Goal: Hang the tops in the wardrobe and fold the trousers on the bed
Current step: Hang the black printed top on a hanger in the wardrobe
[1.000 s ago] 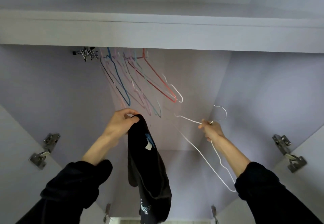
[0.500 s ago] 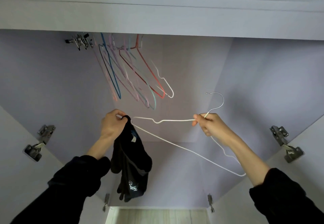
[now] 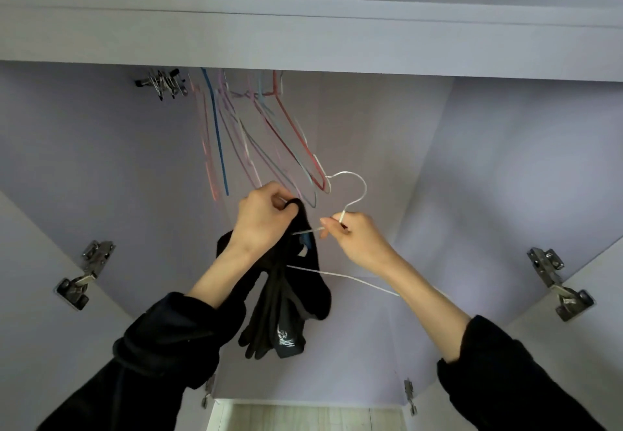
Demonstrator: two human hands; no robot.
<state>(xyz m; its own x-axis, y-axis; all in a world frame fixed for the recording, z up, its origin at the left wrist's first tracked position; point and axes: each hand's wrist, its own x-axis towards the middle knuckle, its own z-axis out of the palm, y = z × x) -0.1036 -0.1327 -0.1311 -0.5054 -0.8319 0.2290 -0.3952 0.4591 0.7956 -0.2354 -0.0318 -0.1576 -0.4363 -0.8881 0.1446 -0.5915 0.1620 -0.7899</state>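
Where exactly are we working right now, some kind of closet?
Most likely inside an open wardrobe: coloured wire hangers hang under a shelf, and door hinges sit on both sides. The hands hold a white hanger and a black top.

Coloured hangers (image 3: 256, 134) and metal clips (image 3: 161, 83) hang under the wardrobe's shelf (image 3: 303, 36).

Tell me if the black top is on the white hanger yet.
Partly: one arm of the white hanger runs into the black top, bunched in the left hand.
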